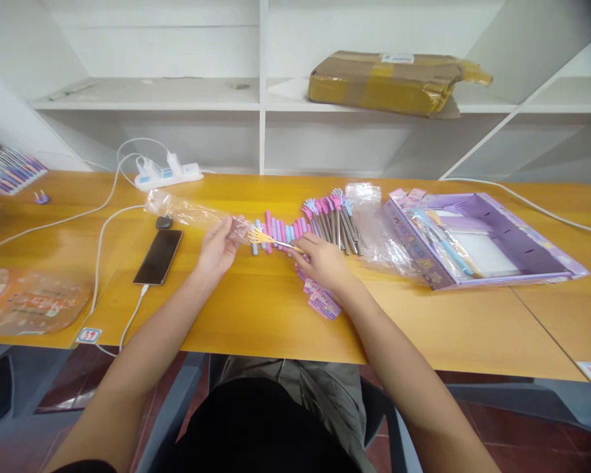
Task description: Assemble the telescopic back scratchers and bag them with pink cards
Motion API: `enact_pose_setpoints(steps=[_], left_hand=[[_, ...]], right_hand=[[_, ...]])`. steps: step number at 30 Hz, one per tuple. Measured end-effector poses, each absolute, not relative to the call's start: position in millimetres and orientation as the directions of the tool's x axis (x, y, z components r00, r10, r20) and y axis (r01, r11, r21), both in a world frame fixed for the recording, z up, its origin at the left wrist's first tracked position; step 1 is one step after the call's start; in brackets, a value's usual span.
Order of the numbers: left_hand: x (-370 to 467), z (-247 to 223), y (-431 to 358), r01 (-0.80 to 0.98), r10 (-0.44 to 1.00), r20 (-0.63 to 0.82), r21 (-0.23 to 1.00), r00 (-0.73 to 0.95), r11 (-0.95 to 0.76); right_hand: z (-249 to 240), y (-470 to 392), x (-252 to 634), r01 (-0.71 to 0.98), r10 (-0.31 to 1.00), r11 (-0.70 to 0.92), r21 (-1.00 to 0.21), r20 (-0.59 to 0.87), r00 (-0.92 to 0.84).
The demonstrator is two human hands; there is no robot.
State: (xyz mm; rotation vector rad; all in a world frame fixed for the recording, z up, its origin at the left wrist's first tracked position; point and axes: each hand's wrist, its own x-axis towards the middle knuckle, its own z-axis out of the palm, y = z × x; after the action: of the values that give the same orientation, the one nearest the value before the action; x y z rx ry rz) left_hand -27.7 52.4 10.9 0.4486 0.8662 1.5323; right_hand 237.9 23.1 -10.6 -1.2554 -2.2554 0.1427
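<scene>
The right hand [322, 259] is clamped on the thin end of a yellow scratcher [266, 238], low over the left part of the row of tubes [278, 230]. The left hand [217, 246], just left of the tubes, has its fingers pinched on a clear bag [192, 210] — the rest of the bag trails away, farther left of the tubes. Holding the scratcher by its thin end seems to leave the wide head free, and the pinch likely steadies the floppy bag.

The scratcher is long from left to right across the tubes, almost flat to the counter [246, 302]. Its little fingers point left, at the left hand, and its thin end goes right and a bit nearer the person. I cannot tell if the head is in the bag or only next to it.

Just right of the tubes is a pile of scratchers [331, 220], most with their heads pointing away from the person — maybe so they are easy to grab. Cards [324, 306] lie on the near right side of the tubes. The purple box [502, 226] sits well to the right of the tubes.
</scene>
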Motion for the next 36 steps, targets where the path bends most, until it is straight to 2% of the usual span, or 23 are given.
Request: enact_pose_setpoints(steps=[3, 7, 15, 23, 26, 28, 31, 33, 36], left_hand=[[-26, 6, 51, -0.663, 0.963, -0.218, 0.746, -0.157, 0.061], [-19, -3, 47, -0.647, 0.984, -0.157, 0.76, -0.083, 0.066], [-2, -10, 31, -0.637, 0.995, -0.089, 0.764, 0.05, 0.1], [-1, -10, 29, -0.583, 0.992, -0.087, 0.802, 0.096, 0.127], [-10, -3, 37, -0.611, 0.998, -0.069, 0.789, 0.016, 0.064], [-20, 3, 44, -0.642, 0.994, -0.074, 0.767, -0.08, 0.005], [-33, 8, 55, -0.664, 0.981, -0.098, 0.746, -0.168, -0.039], [-38, 8, 59, -0.666, 0.978, -0.107, 0.745, -0.18, -0.042], [-37, 6, 59, -0.67, 0.978, -0.12, 0.742, -0.172, -0.027]], right_hand=[[-14, 24, 236, 0.745, 0.805, 0.569, -0.349, 0.422, -0.417], [-17, 25, 234, 0.713, 0.802, 0.585, -0.386, 0.407, -0.438], [-24, 23, 223, 0.574, 0.826, 0.564, -0.593, 0.404, -0.394], [-15, 11, 212, 0.515, 0.866, 0.479, -0.711, 0.289, -0.407], [-11, 10, 213, 0.476, 0.903, 0.388, -0.789, 0.222, -0.368], [-10, 10, 216, 0.384, 0.92, 0.298, -0.874, 0.156, -0.359], [-8, 13, 220, 0.124, 0.912, 0.17, -0.978, 0.108, -0.396], [-6, 15, 223, -0.022, 0.892, 0.119, -0.993, 0.116, -0.437], [-4, 16, 225, -0.11, 0.865, 0.077, -0.991, 0.121, -0.486]])
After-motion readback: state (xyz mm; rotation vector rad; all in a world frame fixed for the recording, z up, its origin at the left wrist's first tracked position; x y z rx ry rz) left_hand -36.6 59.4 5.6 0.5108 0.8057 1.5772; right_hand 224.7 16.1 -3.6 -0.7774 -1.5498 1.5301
